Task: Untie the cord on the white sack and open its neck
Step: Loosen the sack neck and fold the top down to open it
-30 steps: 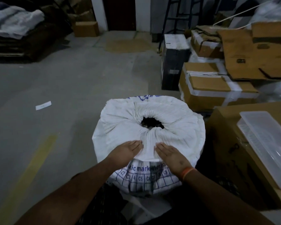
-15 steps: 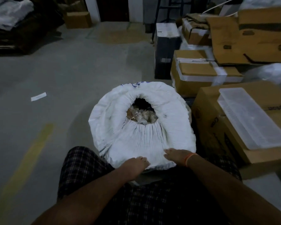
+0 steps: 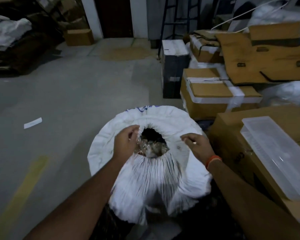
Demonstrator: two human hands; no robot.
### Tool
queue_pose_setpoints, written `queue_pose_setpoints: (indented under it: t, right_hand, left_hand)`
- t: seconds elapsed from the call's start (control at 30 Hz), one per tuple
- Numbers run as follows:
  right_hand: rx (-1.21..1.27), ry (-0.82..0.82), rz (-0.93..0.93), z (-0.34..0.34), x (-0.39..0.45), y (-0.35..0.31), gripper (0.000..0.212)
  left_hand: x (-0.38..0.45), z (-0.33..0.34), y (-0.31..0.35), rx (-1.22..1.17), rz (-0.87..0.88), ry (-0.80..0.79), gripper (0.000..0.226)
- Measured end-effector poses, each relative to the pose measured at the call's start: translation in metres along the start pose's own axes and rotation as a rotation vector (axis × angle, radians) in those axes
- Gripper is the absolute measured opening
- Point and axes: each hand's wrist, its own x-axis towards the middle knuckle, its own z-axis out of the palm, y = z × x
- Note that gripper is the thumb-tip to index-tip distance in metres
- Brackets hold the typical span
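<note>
Two hands work at the gathered neck of the white sack (image 3: 145, 170), which stands on the concrete floor (image 3: 68, 101) close in front of the person. The left hand (image 3: 126, 141) pinches the neck's left rim with curled fingers; the right hand (image 3: 197, 144) pinches the cloth on the right side, an orange band (image 3: 213, 160) at its wrist. Between them the neck gapes on pale, glinting contents (image 3: 151, 148). Cardboard boxes (image 3: 215, 90) crowd the sack's right edge, the nearest bearing a clear plastic lid (image 3: 275, 153). Open floor spreads to the left, with a paper slip (image 3: 33, 122) and a yellow line (image 3: 22, 189).
</note>
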Motion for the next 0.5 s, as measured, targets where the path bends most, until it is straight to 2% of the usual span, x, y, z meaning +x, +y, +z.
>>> queue_pose_setpoints:
  t: [0.1, 0.23, 0.33, 0.4, 0.5]
  right_hand:
    - [-0.067, 0.067, 0.081, -0.01, 0.052, 0.017, 0.013]
    - [-0.154, 0.048, 0.15, -0.014, 0.099, 0.038, 0.012]
    - [-0.178, -0.062, 0.142, -0.012, 0.116, 0.051, 0.012]
    - [-0.185, -0.161, 0.198, -0.014, 0.125, 0.054, 0.015]
    - [-0.238, -0.303, 0.2, -0.02, 0.143, 0.054, 0.021]
  left_hand:
    - [0.055, 0.002, -0.038, 0.054, -0.041, 0.073, 0.03]
    - [0.097, 0.009, -0.094, 0.187, -0.149, 0.032, 0.046]
    - [0.115, 0.021, -0.134, 0.188, -0.249, -0.144, 0.027]
    - [0.118, 0.023, -0.131, 0.162, -0.262, -0.263, 0.015]
    - [0.127, 0.024, -0.125, 0.09, -0.235, -0.43, 0.027]
